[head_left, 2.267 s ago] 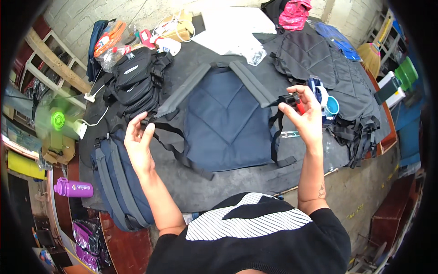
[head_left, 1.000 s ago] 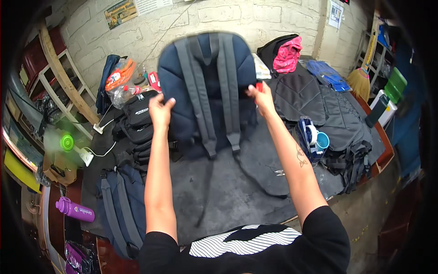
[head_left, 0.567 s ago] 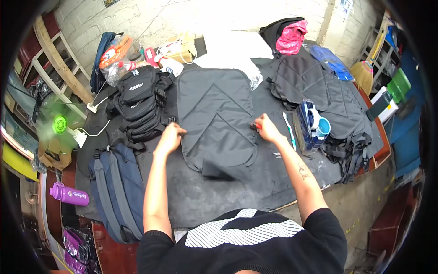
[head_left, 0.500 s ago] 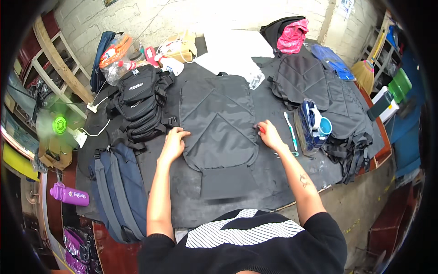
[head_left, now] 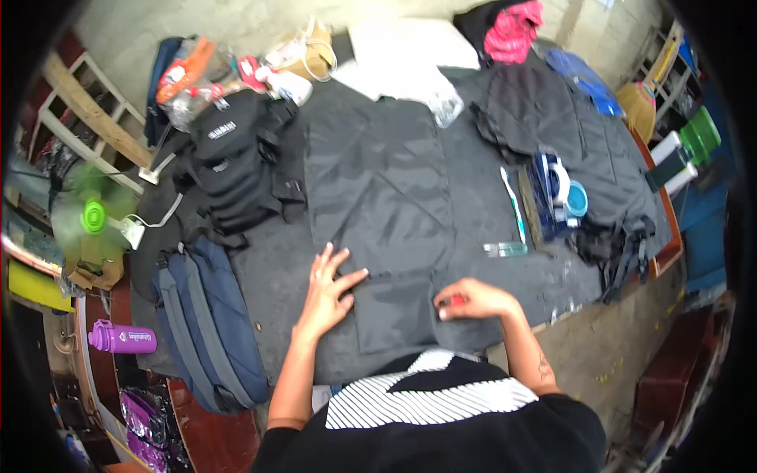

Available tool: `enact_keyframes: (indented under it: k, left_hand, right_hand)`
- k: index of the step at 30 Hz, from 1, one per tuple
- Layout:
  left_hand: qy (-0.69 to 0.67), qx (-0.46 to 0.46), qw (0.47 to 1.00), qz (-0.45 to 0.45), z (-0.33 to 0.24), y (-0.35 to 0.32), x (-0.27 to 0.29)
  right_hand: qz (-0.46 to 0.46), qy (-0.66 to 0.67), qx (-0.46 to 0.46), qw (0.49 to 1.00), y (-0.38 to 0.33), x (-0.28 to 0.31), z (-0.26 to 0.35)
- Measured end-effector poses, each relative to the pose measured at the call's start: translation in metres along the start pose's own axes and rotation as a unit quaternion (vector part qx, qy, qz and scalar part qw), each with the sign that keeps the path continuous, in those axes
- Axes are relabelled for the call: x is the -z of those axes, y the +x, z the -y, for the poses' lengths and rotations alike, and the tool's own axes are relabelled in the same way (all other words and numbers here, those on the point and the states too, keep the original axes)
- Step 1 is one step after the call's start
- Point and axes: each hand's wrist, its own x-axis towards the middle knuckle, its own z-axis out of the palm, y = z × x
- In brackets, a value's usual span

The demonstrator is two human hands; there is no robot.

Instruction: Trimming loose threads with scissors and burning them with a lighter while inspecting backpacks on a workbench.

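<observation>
White-lettered bag (head_left: 235, 169) beside black fabric (head_left: 382, 185)

Black tabletop (head_left: 544, 284): flat black backpack (head_left: 378, 173), toothbrush (head_left: 513, 203), navy backpack (head_left: 213, 323) left.

This looks like a bag workshop: a black-topped worktable (head_left: 272, 272) bears a black backpack (head_left: 378, 173) at its centre and a navy backpack (head_left: 209, 323) at its left, with a pale wall (head_left: 158, 17) behind and concrete floor (head_left: 599, 378) on its right.
</observation>
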Motion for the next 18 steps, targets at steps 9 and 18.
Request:
enact_keyframes:
  k: [9, 18]
  left_hand:
    - [-0.157, 0.102, 0.982, 0.009, -0.002, -0.006, -0.018]
    - [-0.275, -0.096, 0.946, 0.142, -0.025, 0.004, 0.009]
  right_hand:
    - [-0.126, 0.322, 0.073, 0.935, 0.0, -0.006, 0.023]
    - [-0.53, -0.068, -0.032, 0.845, 0.0, -0.011, -0.02]
